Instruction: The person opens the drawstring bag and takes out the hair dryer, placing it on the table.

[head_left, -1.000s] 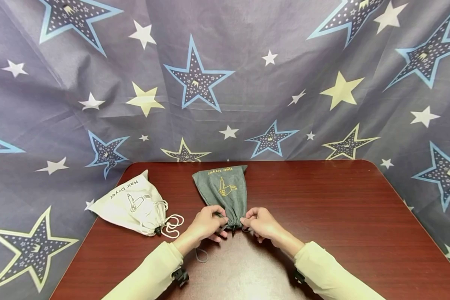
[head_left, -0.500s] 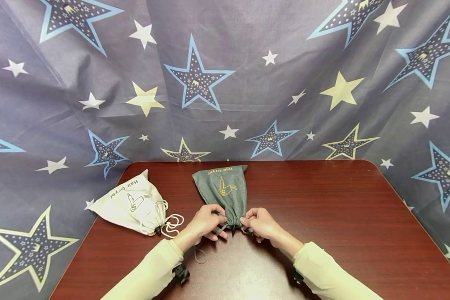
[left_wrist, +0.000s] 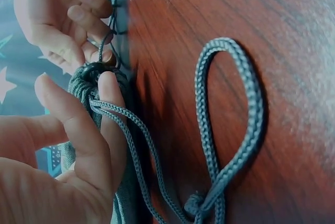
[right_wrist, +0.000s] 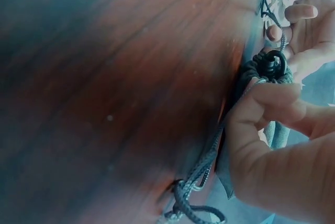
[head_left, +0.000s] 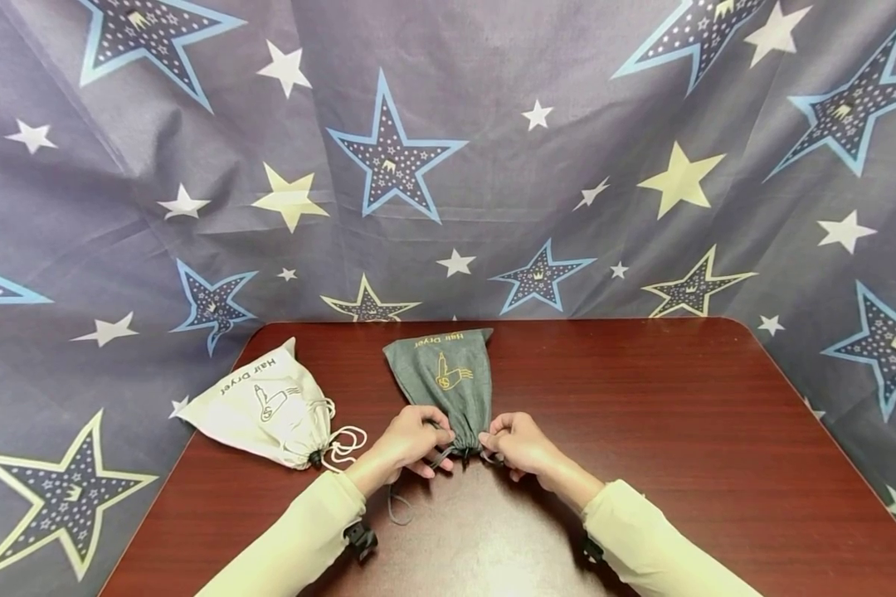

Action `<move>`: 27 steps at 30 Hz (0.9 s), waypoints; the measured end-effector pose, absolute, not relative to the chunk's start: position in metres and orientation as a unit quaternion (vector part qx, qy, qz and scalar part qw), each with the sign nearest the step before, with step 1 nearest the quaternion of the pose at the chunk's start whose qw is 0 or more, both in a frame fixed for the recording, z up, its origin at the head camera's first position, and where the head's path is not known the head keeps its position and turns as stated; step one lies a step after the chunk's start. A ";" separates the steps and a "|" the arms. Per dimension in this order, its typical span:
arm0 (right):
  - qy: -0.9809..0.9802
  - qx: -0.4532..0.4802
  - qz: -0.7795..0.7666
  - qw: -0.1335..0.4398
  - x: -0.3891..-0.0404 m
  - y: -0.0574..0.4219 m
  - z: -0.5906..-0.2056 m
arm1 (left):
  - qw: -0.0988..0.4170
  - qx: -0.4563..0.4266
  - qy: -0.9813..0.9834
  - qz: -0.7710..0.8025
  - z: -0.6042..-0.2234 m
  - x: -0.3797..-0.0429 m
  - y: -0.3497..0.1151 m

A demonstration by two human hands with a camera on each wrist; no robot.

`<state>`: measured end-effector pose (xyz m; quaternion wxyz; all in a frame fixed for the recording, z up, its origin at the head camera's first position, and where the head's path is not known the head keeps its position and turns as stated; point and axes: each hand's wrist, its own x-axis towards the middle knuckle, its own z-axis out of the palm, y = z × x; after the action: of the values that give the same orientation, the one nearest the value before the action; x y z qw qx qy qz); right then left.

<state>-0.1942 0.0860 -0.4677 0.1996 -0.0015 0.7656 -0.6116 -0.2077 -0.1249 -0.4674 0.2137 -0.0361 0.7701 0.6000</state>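
Note:
A grey drawstring bag (head_left: 442, 373) with yellow "Hair Dryer" lettering and a dryer drawing lies mid-table, its gathered mouth toward me. My left hand (head_left: 416, 439) pinches the left side of the mouth. Its grey cord (left_wrist: 141, 145) runs past the left fingers to a knotted loop (left_wrist: 256, 98) over the table. On the other side, my right hand (head_left: 521, 444) pinches the right edge of the mouth between thumb and forefinger, with a second knotted cord (right_wrist: 201, 166) hanging below. Between the hands sits a black cord lock (right_wrist: 269, 64) at the puckered opening.
To the left lies a white drawstring bag (head_left: 261, 406) with the same print in dark ink, its white cords (head_left: 347, 444) loose toward the grey bag. The reddish-brown table (head_left: 679, 464) ends at a star-patterned cloth backdrop (head_left: 478, 191).
The left fingers have shifted slightly at the bag's mouth, and more of the grey cord shows beneath them. Its loop on the table has moved a little. The right hand stays nearly still.

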 end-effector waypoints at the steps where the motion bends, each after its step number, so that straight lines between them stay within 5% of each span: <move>1: 0.764 -0.002 -0.613 0.202 -0.194 0.087 -0.468 | 0.212 -0.037 0.772 0.598 -0.468 -0.208 -0.125; 27: 0.666 0.040 -0.677 0.310 -0.210 0.096 -0.476 | 0.208 -0.035 0.775 0.596 -0.472 -0.211 -0.124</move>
<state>-0.2099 0.0961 -0.4761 0.3101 0.0401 0.6660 -0.6772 -0.2106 -0.1243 -0.4717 0.2079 -0.0346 0.7748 0.5960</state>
